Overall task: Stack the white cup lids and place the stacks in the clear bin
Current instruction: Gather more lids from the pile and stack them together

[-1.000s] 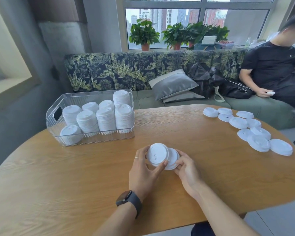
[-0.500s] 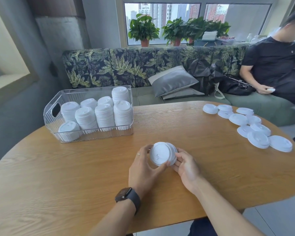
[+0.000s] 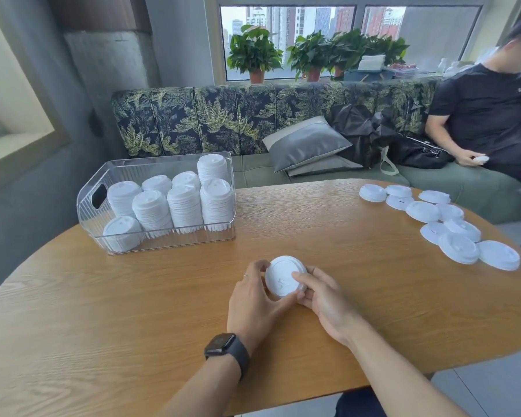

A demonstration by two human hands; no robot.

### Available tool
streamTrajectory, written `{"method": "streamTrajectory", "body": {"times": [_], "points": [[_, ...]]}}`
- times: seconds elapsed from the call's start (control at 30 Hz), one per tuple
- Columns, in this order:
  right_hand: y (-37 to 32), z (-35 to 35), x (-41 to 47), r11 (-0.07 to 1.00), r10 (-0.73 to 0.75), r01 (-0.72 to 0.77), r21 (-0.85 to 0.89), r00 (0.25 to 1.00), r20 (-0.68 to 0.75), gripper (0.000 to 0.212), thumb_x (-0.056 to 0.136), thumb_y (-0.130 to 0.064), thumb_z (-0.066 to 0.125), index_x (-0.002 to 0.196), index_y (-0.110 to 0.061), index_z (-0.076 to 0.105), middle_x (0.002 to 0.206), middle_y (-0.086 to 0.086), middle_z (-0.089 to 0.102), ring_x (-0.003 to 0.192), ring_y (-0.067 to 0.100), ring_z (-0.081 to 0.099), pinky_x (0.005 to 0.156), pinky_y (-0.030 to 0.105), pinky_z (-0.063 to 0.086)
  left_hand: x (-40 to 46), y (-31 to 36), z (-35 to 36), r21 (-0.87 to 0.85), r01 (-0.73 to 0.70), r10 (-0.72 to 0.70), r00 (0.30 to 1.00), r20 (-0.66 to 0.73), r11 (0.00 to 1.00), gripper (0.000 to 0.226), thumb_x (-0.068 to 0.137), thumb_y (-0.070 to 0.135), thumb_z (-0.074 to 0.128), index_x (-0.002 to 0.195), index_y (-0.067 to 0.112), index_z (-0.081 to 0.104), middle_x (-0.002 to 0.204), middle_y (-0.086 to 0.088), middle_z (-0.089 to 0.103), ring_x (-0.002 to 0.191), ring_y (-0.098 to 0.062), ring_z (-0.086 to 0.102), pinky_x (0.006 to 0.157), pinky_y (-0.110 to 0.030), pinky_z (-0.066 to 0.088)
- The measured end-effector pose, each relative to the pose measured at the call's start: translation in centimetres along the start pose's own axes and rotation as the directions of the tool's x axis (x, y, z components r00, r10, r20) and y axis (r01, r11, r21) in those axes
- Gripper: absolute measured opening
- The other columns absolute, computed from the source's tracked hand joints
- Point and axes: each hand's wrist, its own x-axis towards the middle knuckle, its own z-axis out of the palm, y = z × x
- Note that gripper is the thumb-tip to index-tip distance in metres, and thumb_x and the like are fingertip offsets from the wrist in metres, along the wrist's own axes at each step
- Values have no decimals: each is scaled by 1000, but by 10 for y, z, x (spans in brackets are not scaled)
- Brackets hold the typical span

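**Two lids brought together into one stack between the hands**

Since a second before, the two offset lids had been slid into line: where one lid had sat half off the other, a single lid stack [image 3: 285, 276] now showed between the hands, and the camera had tipped slightly so the window sat higher in view.

Head view: the left hand [image 3: 257, 299] curled round the left edge of the lid stack, thumb under its near rim, a ring on one finger and a dark watch [image 3: 226, 350] on the wrist. The right hand [image 3: 324, 299] gripped the right edge, its forefinger laid across the top face. The stack was tilted towards the camera just above the wooden table [image 3: 133, 326]. Faint raised marks showed on the top lid, too blurred to read.

At the left back of the table stood the clear bin [image 3: 94, 206], holding nine stacks of lids [image 3: 185, 206] upright in rows. Loose lids [image 3: 445, 224] lay scattered at the right end of the table, some overlapping; a few bore small dark marks, not legible.

Behind ran a leaf-print sofa [image 3: 223, 118] with a grey cushion [image 3: 307, 142] and a black bag [image 3: 418, 150]. A seated person [image 3: 487, 115] in a black shirt was at the right. Potted plants [image 3: 254, 52] stood on the sill.
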Motion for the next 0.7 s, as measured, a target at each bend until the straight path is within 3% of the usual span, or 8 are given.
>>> {"method": "streamTrajectory", "body": {"times": [0.1, 0.17, 0.27, 0.4, 0.53, 0.7], "points": [[1, -2, -1, 998, -14, 14, 64, 1000, -7, 16, 98, -9, 63, 113, -3, 64, 78, 4, 70, 66, 13, 61, 70, 26, 55, 0, 3, -3, -62, 8, -5, 999, 42, 998, 78, 64, 89, 64, 122, 43, 40, 116, 26, 59, 96, 2, 61, 81, -29, 54], [-1, -3, -2, 994, -15, 15, 107, 1000, -5, 17, 101, -9, 59, 115, -3, 65, 95, 12, 77, 80, 20, 72, 75, 30, 57, 1, 2, -3, -166, 52, -42, 997, 60, 985, 74, 69, 87, 59, 125, 39, 49, 109, 24, 67, 91, 4, 65, 81, -32, 58], [-1, -4, -2, 993, -16, 18, 117, 1000, -16, 20, 103, -8, 56, 118, -3, 67, 112, 18, 76, 97, 25, 75, 80, 33, 59, 6, -5, -4, -286, 91, -73, 995, 72, 954, 53, 86, 74, 59, 121, 35, 66, 95, 17, 76, 85, 0, 71, 81, -41, 61], [0, -2, -1, 993, -18, 20, 116, 1000, -22, 23, 103, -8, 57, 123, -2, 66, 114, 17, 76, 102, 26, 74, 87, 37, 58, 8, -5, -9, -373, 104, -71, 992, 100, 922, 19, 97, 48, 68, 111, 35, 71, 89, 10, 78, 79, -8, 73, 78, -33, 60], [0, -2, -1, 994, -26, 30, 108, 999, -41, 22, 102, -7, 58, 121, -2, 67, 111, 16, 77, 99, 24, 74, 85, 35, 58, 9, -4, -12, -444, 144, -92, 986, 137, 884, 19, 99, 43, 66, 110, 29, 73, 88, 6, 79, 78, -9, 73, 73, -19, 53], [3, -3, 2, 996, -45, 50, 79, 997, -61, 21, 100, -7, 62, 119, -3, 69, 112, 17, 77, 100, 24, 74, 84, 35, 58, 10, -6, -11, -479, 170, -110, 983, 149, 861, 17, 100, 37, 68, 110, 25, 71, 88, 1, 79, 77, -10, 73, 77, -26, 57]]}}
